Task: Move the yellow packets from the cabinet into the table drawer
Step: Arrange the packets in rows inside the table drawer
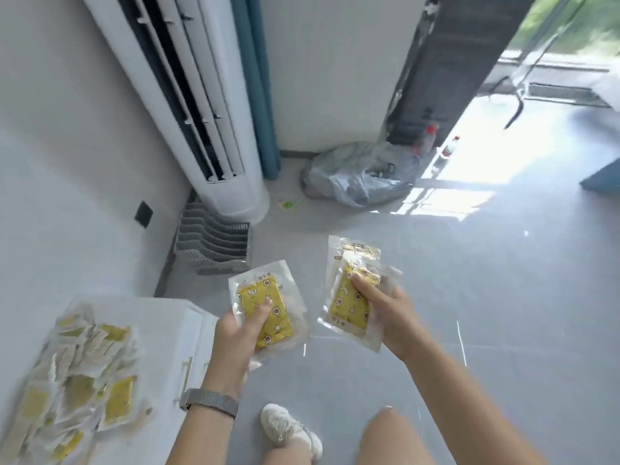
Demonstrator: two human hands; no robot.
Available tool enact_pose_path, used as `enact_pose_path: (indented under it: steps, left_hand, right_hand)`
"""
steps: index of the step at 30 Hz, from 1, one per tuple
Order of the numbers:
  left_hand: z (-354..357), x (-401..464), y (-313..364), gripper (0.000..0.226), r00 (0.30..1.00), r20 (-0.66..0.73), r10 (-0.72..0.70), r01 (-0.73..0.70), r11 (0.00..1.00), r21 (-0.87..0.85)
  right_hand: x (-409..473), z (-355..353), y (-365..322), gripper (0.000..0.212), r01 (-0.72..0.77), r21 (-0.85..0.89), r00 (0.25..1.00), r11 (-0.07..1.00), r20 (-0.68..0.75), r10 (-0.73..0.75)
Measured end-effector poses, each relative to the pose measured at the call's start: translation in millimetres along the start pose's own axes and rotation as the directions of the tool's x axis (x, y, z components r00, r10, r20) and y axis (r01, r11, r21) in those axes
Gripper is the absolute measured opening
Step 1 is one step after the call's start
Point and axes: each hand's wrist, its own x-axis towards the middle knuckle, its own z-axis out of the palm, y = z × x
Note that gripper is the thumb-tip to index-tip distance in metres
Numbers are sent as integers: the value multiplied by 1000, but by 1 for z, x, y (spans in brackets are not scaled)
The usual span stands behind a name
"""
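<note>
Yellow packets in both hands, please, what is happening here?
A person holds clear plastic packets with yellow star-patterned contents above the grey floor. The left hand grips one packet; the right hand pinches a small bunch of packets. More such packets lie heaped in the white open compartment at lower left, probably the drawer.

left hand (240,333): holds yellow star-printed packet in clear wrap (266,313), left of right hand (391,317) | right hand: holds a clutch of like yellow packets (350,297) | heap of yellow packets (77,374): on white flat surface (167,330), lower left | tall white floor-standing air conditioner (201,105): behind, left | crumpled grey plastic bag (359,176): on grey tiled floor (469,297), right of air conditioner | white sneaker (285,427): on floor, below hands
</note>
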Motion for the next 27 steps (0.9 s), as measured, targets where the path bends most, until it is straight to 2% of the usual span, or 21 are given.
enact_pose_path:
  steps: [3,5,9,11,13,14,16,17,19,20,22,23,25,26,27]
  left_hand:
    - [87,-23,4,6,983,182,15,-38,992,123]
    - [150,-45,-3,6,955,298,5,-57,984,167]
    - [282,-104,-37,7,862,501,-76,-55,969,241]
    - [302,-109,-39,9,841,537,-68,-65,972,227]
    - [396,-167,-87,11,730,667,-150,-101,941,323]
    - [398,-167,-82,12,733,662,-154,-89,944,318]
    - [473,-231,-126,12,567,785,-248,-152,905,396]
    - [478,-233,-122,11,573,787,-228,-167,908,385]
    - [522,-292,-160,11,438,843,-311,-257,856,449]
    - [523,-294,-159,11,449,839,-307,-268,850,454]
    - [550,-345,-193,10,312,863,-398,-355,793,495]
    - [549,-345,-192,10,328,853,-405,-350,787,508]
    - [571,-389,-224,9,212,840,-500,-414,732,541]
    - [571,-386,-224,8,226,836,-500,-418,725,547]
    - [580,-408,-237,8,172,821,-545,-454,695,557]
  right_hand:
    - [-37,-92,-17,24,91,83,985,992,-158,-77]
    - [-66,-155,-25,19,158,133,955,978,-271,-118]
    - [-132,-292,-25,20,255,216,869,942,-478,-126]
    - [-141,-308,-25,14,261,229,860,938,-497,-118]
    - [-210,-400,-9,14,353,262,741,898,-665,-97]
    - [-208,-400,-10,17,352,262,740,899,-665,-96]
    - [-277,-472,16,18,444,285,593,850,-804,-40]
    - [-276,-472,14,16,451,287,596,845,-802,-46]
    - [-336,-510,45,17,513,286,476,809,-880,10]
    - [-335,-508,45,20,519,281,479,807,-878,-2]
    - [-382,-527,77,22,594,284,373,753,-926,56]
    - [-381,-523,78,24,593,290,376,751,-925,60]
    - [-422,-533,107,27,660,283,256,696,-956,145]
    - [-421,-532,108,25,652,298,265,697,-951,159]
    - [-441,-533,121,21,675,295,208,676,-955,209]
